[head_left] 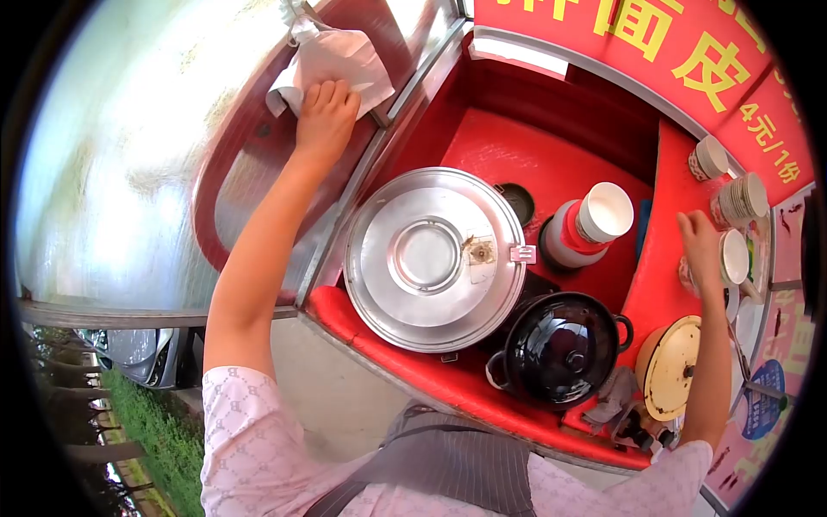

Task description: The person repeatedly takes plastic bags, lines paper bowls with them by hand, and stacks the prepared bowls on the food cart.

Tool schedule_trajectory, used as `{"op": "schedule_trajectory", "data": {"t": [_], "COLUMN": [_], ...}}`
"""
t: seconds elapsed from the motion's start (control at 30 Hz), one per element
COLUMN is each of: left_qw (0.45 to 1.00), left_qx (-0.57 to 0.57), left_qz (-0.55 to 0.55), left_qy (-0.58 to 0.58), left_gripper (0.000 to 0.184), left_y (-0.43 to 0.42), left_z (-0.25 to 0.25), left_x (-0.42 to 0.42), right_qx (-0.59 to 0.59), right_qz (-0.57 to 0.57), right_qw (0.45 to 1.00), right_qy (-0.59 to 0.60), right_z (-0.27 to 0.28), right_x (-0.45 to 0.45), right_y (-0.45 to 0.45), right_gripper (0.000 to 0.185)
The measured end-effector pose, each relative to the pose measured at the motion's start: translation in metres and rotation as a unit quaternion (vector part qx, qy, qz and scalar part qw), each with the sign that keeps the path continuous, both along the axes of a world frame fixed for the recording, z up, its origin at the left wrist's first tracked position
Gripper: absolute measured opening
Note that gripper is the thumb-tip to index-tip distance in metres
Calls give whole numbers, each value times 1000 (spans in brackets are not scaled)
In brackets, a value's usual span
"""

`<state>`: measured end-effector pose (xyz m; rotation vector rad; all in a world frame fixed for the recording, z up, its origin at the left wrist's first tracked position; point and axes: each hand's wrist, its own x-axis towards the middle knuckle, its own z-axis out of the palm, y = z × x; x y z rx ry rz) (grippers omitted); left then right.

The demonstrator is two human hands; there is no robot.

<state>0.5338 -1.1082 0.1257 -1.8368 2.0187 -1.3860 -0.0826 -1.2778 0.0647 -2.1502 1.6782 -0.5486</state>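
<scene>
My left hand (327,121), at the upper left, has its fingers closed over the lower part of a pale pinkish sheet (349,65), paper or cloth. The sheet hangs in front of the glass panel, with white bunched material (301,30) at its top. On the right, my right hand (702,246) hovers over a red ledge with its fingers apart and nothing visible in them. Beside and partly under it lies a stack of paper cups (733,258). Farther along the ledge are a taller cup stack (741,198) and a shorter cup stack (709,158).
A large round metal lid (431,258) covers the left of the red counter (517,142). Near it are a black lidded pot (564,349), a white cup (606,213) on a red-and-white container (570,241), and a yellowish lid (672,370). A grey cloth (613,396) lies between pot and lid.
</scene>
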Motion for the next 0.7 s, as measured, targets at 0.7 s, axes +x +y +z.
{"op": "schedule_trajectory", "data": {"t": [0.7], "left_qw": [973], "left_qx": [142], "left_qz": [-146], "left_qy": [111], "left_gripper": [9], "left_y": [93], "left_z": [-46], "left_x": [-62], "right_qx": [-56], "right_qz": [21], "right_qw": [997], "right_qy": [-51], "right_z": [-232], "right_x": [15], "right_y": [-99], "right_gripper": [53]}}
